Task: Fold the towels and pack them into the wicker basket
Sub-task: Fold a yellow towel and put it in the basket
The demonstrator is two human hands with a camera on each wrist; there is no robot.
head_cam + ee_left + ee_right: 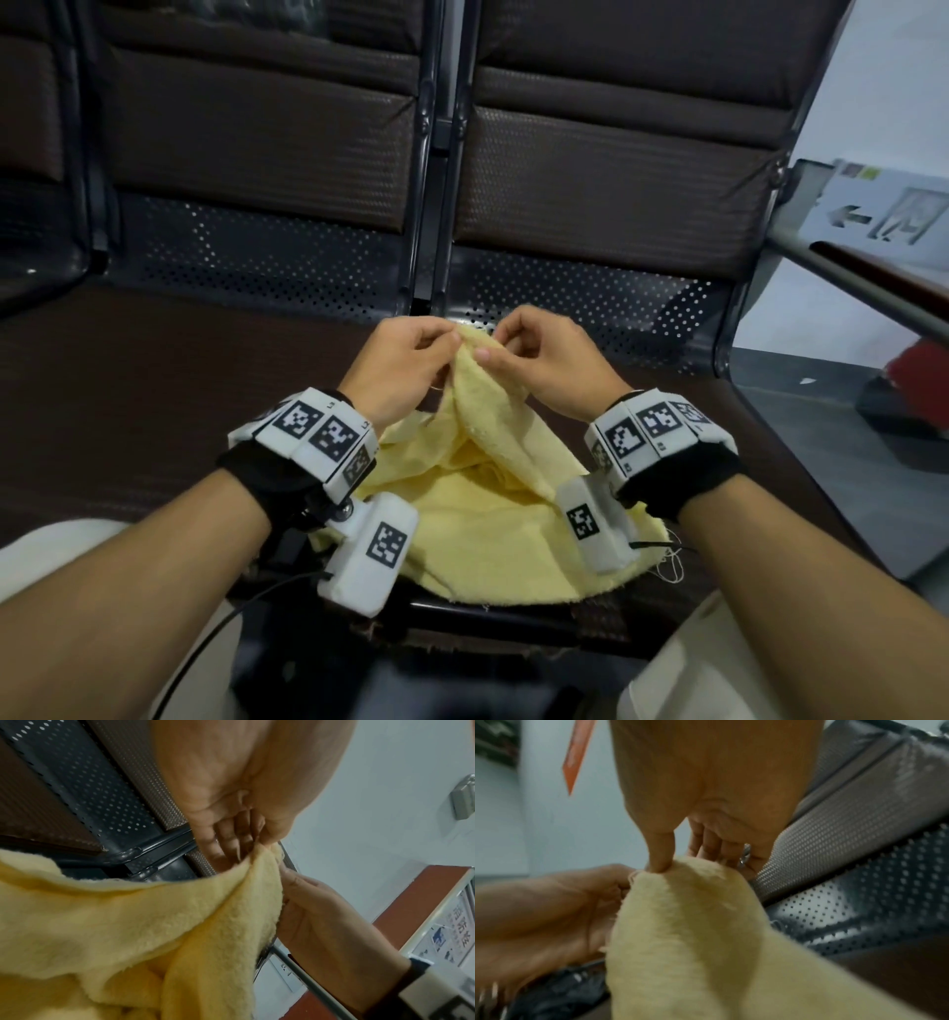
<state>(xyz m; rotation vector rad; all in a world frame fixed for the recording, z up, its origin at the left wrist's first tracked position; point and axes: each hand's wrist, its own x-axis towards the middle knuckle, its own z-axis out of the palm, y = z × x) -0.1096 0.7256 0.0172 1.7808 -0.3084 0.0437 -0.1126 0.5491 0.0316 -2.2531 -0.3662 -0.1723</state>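
Observation:
A pale yellow towel lies crumpled on the dark seat in front of me, with one part lifted into a peak. My left hand and right hand meet at that peak and both pinch the towel's raised edge between thumb and fingers. In the left wrist view the yellow towel hangs from my left hand, with the right hand beside it. The right wrist view shows my right hand pinching the towel top, with the left hand at the left. No wicker basket is in view.
I am working on a row of dark bench seats with perforated metal backs and brown padded cushions. A metal armrest and a sign with an arrow stand at the right.

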